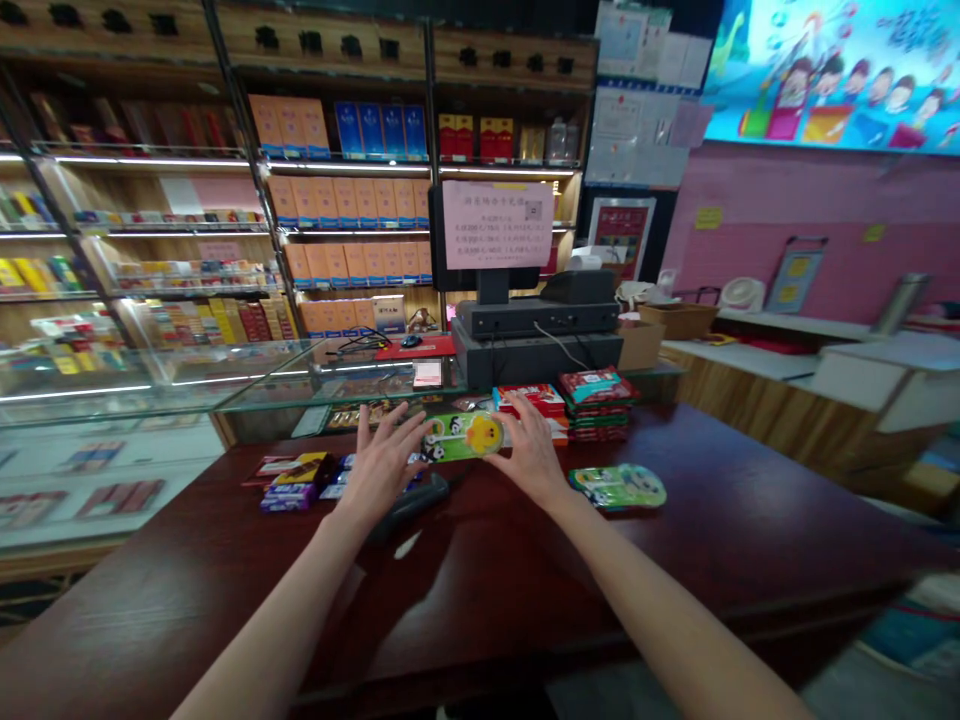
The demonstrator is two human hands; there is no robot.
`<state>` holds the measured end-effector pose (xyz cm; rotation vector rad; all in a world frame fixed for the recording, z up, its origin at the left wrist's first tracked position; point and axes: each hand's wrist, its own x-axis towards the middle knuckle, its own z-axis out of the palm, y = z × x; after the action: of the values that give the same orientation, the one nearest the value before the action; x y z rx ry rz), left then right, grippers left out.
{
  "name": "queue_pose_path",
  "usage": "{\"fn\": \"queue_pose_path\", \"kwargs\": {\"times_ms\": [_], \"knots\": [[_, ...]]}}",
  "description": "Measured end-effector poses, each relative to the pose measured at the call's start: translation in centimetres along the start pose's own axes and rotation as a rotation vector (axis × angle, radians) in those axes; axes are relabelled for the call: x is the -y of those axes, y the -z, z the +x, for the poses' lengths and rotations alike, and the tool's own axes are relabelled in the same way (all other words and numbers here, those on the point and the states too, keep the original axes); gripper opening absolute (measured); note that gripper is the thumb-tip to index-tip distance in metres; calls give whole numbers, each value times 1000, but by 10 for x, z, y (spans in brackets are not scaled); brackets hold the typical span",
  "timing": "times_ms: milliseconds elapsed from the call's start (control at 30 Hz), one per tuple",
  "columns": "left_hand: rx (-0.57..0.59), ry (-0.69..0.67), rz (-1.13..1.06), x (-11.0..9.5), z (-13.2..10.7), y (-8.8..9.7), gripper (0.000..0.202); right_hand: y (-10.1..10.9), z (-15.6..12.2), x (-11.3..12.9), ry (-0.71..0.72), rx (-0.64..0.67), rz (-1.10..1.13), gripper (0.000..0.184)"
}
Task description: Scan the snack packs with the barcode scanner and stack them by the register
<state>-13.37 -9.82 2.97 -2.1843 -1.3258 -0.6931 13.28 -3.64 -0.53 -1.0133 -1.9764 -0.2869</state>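
A green toy package with pandas and a yellow chick (pixel 463 436) is held above the dark red counter (pixel 480 590) between both of my hands. My left hand (pixel 382 458) touches its left end with fingers stretched out. My right hand (pixel 531 452) grips its right end with fingers curled round the edge. Under my left hand lies a dark handheld scanner (pixel 416 503). A second green package (pixel 618 485) lies flat on the counter to the right.
Purple and dark snack bars (pixel 294 478) lie at the left. Stacks of red packs (pixel 598 402) stand behind my hands. A cash register with a pink notice (pixel 498 225) sits on a glass case (pixel 150 372). Shelves of cartons (pixel 349 205) fill the back.
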Motion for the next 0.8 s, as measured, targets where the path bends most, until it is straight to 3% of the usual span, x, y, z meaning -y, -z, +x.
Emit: {"fn": "queue_pose_path", "kwargs": {"times_ms": [800], "knots": [[160, -8, -345, -130, 57, -60, 56, 108, -55, -127, -83, 239, -142, 62]]}}
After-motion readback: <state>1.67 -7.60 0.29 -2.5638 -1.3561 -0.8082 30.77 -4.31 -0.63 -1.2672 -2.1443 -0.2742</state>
